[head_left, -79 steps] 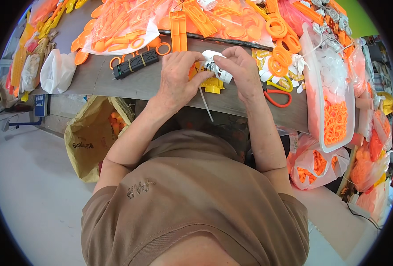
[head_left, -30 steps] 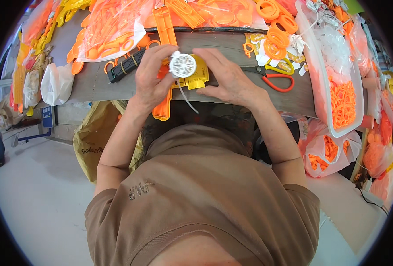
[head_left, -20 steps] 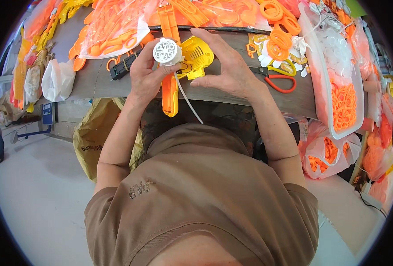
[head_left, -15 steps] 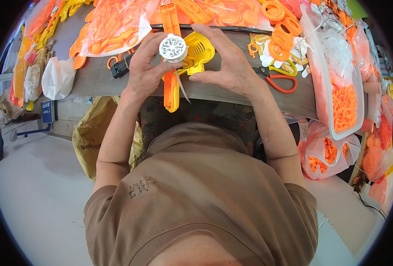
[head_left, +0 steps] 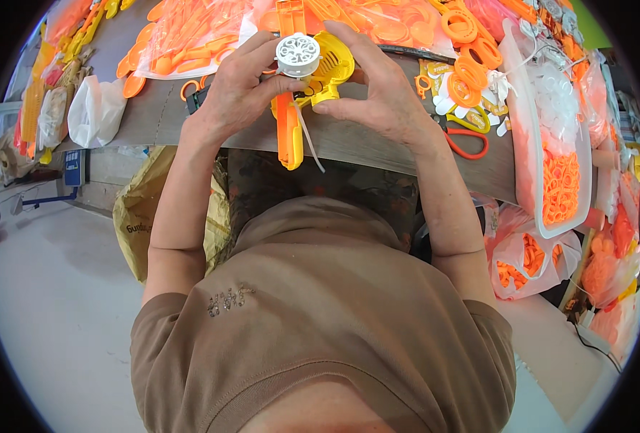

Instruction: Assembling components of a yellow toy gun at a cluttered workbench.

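Note:
A white round plastic part (head_left: 297, 58), with a patterned openwork top, is pinched between the thumb and fingers of my left hand (head_left: 240, 86). Right beside it is a yellow plastic housing half (head_left: 332, 68) with rows of slots. My right hand (head_left: 385, 94) curves around that housing, its index finger at the far edge and its thumb at the near edge. Below the white part, an orange and yellow plastic piece (head_left: 289, 137) sticks out over the table's near edge. A thin pale strip (head_left: 310, 141) dangles next to it. The fingers partly hide how these pieces join.
Clear bags of orange plastic parts (head_left: 197, 43) cover the table's far side. Red-handled scissors (head_left: 468, 144) lie to the right, near orange rings (head_left: 464, 94). A long translucent bin (head_left: 525, 144) holds orange and clear parts. A brown paper bag (head_left: 136, 224) stands below the table at left.
Both hands, with the white part and the housing, have shifted slightly right and away from me in the picture. Both grips look much the same.

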Tool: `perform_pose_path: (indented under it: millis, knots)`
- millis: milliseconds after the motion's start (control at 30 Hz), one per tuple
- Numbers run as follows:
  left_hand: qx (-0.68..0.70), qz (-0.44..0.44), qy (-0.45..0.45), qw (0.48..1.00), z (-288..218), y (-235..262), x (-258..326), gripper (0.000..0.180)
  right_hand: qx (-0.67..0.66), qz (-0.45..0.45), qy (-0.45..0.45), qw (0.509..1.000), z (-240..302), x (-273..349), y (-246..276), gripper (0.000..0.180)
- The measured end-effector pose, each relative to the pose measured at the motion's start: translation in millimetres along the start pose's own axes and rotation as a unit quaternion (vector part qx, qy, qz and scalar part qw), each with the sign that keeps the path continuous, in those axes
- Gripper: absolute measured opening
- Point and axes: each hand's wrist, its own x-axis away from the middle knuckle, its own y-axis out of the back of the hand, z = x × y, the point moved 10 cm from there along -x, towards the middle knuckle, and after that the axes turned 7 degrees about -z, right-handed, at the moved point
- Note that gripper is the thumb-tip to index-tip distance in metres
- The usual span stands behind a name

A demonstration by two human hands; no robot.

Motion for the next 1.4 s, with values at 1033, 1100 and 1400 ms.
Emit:
perform_pose_path:
  millis: [1033, 1100, 1400]
  knots:
    - [-0.033, 0.001, -0.028, 0.999, 3.7, -3.7, -3.2, 0.031, -0.021, 0.026, 0.033, 0.999, -3.1, -13.3, 6.4, 0.081]
    - [-0.05, -0.02, -0.042, 0.998, 0.3, -1.8, -3.7, 0.031, -0.014, 0.025, 0.036, 0.999, -2.9, -13.1, 7.8, 0.081]
    - [-0.032, -0.011, 0.023, 0.999, 11.0, -2.7, -5.3, 0.033, -0.008, 0.085, -0.084, 0.993, -3.2, -19.6, 7.0, 0.093]
